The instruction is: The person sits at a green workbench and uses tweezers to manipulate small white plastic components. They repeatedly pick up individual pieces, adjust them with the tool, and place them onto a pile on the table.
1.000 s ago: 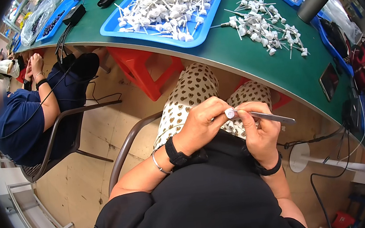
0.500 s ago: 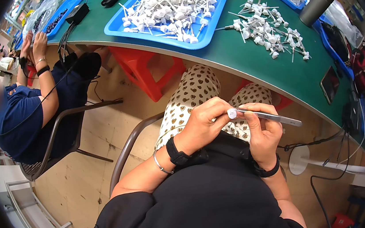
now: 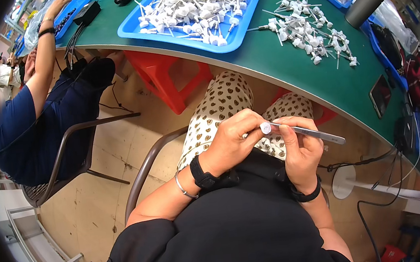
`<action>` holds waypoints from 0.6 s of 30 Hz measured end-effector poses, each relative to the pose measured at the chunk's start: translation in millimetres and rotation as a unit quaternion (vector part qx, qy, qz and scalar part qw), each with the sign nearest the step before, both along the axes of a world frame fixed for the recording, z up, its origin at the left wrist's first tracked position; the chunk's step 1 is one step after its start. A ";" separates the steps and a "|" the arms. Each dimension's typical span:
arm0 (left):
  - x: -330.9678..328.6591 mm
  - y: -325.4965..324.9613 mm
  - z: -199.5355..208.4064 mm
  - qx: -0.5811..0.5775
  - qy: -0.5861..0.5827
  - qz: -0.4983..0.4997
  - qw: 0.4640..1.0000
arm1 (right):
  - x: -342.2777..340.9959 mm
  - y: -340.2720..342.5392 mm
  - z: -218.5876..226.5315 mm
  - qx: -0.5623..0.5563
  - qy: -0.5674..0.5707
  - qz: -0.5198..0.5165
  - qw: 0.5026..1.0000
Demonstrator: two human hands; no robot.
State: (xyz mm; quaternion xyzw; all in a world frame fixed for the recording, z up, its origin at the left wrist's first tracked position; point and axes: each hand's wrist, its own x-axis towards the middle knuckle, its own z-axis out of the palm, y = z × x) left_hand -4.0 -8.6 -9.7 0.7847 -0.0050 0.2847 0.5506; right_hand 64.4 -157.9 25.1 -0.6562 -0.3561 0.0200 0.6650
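Above my lap, my left hand (image 3: 238, 135) pinches a small white round-headed part (image 3: 265, 128) between thumb and fingertips. Metal tweezers (image 3: 318, 134) lie in the closed fingers of my right hand (image 3: 301, 149), their tips against the white part and their broad end pointing out to the right. Both hands nearly meet in front of my body. Just what the tweezer tips grip is too small to make out. On the table, a blue tray (image 3: 241, 35) is heaped with similar white parts on thin stems, and a loose pile of white parts (image 3: 307, 31) lies to its right.
The green table (image 3: 337, 74) curves past my knees. At its right stand a grey cylinder (image 3: 365, 6), a phone (image 3: 380, 95) and a blue bin (image 3: 386, 56). A red stool (image 3: 163, 79) is under the table. A co-worker (image 3: 20, 130) sits at the left.
My hands keep almost the same pose, with the white part and tweezers barely shifted. At the left, the co-worker's arm has stretched up toward the blue tray there.
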 end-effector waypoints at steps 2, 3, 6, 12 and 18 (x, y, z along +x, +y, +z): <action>0.2 0.2 0.3 -0.004 0.002 -0.004 1.000 | 0.3 0.3 0.2 0.004 0.001 0.000 1.000; 0.2 0.3 0.0 -0.004 0.003 -0.004 1.000 | 0.5 0.5 0.3 0.006 0.001 0.000 1.000; 0.6 0.6 -0.4 -0.003 0.007 -0.004 1.000 | 0.3 0.3 0.6 0.008 0.010 0.001 1.000; 1.0 0.5 0.0 -0.001 0.009 -0.005 1.000 | 1.3 -0.2 -0.7 0.005 0.021 0.000 1.000; 1.6 -0.9 0.6 0.000 0.008 -0.010 1.000 | 3.3 -3.3 1.6 0.003 0.020 0.011 1.000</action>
